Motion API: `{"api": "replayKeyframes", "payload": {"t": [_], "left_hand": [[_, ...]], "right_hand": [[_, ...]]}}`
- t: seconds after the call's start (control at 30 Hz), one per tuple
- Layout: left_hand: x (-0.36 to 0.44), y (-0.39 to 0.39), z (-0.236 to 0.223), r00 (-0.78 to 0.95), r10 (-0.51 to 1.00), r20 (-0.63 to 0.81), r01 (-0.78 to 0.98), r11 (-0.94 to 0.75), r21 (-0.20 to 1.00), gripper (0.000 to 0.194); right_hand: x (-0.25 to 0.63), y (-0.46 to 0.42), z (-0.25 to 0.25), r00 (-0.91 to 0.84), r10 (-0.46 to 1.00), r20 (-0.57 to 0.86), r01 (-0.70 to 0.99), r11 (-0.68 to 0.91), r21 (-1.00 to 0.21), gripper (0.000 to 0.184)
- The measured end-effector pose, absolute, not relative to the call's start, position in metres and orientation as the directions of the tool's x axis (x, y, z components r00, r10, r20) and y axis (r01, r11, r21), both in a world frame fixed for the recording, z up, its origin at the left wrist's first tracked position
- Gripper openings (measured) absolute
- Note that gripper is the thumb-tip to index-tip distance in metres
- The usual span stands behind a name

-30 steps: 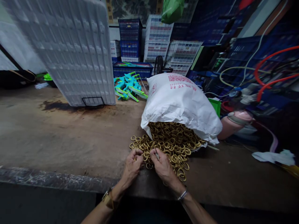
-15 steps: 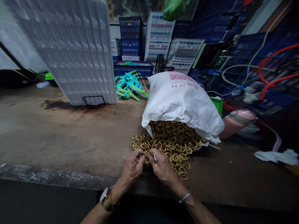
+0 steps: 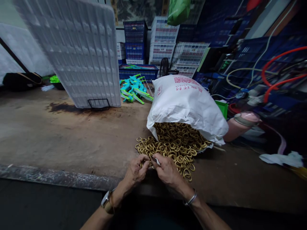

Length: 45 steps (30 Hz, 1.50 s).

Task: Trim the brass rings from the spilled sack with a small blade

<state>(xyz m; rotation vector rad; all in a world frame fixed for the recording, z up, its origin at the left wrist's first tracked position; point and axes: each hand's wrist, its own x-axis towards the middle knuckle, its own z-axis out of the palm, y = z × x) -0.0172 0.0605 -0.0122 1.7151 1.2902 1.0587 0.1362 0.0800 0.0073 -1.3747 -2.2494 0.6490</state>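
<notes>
Brass-coloured rings (image 3: 168, 147) spill in a heap from the mouth of a white woven sack (image 3: 184, 99) onto the table. In front of the heap, my left hand (image 3: 137, 168) is closed, thumb against curled fingers, with a brass-coloured ring (image 3: 142, 164) apparently between them. Close beside it, my right hand (image 3: 166, 169) is wrapped round a small slim tool (image 3: 157, 161) with a pale end. The tool's dark tip points toward the left fingertips. Its exact kind is too small to tell, and the fingers partly hide both held things.
A tall stack of ribbed translucent trays (image 3: 96, 64) stands at the left behind a black wire stand (image 3: 98, 103). Turquoise and green toy bows (image 3: 135, 89) lie left of the sack. Crates (image 3: 135, 51) are piled behind. A pink bottle-shaped object (image 3: 242, 124) and orange hoses (image 3: 266, 75) are at right.
The view has shifted slightly. My two hands stay close together, and the tool's dark tip now shows nearer the left fingertips. The ring heap and sack look the same.
</notes>
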Motion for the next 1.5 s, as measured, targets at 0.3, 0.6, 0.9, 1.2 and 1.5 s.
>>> {"api": "replayKeyframes", "payload": {"t": [0.3, 0.6, 0.9, 1.2, 1.5], "left_hand": [[-0.017, 0.058, -0.016, 0.244, 0.955, 0.167, 0.358, -0.249, 0.9, 0.011], [-0.012, 0.054, -0.024, 0.147, 0.967, 0.208, 0.425, -0.251, 0.87, 0.011], [-0.011, 0.049, -0.012, 0.106, 0.984, 0.141, 0.276, -0.165, 0.947, 0.012], [-0.009, 0.045, -0.003, 0.145, 0.978, -0.151, 0.008, 0.151, 0.989, 0.019], [-0.01, 0.041, 0.001, 0.081, 0.939, -0.335, -0.145, 0.343, 0.928, 0.027]], "right_hand": [[0.137, 0.079, 0.002, -0.435, 0.898, 0.065, 0.729, 0.394, -0.56, 0.01], [0.13, 0.079, -0.006, -0.34, 0.94, 0.022, 0.613, 0.24, -0.753, 0.023], [0.127, 0.083, -0.004, -0.306, 0.952, -0.013, 0.382, 0.11, -0.917, 0.026], [0.126, 0.083, 0.003, -0.295, 0.955, -0.019, 0.377, 0.097, -0.921, 0.027], [0.131, 0.076, 0.004, -0.41, 0.909, 0.072, 0.691, 0.361, -0.626, 0.015]]}}
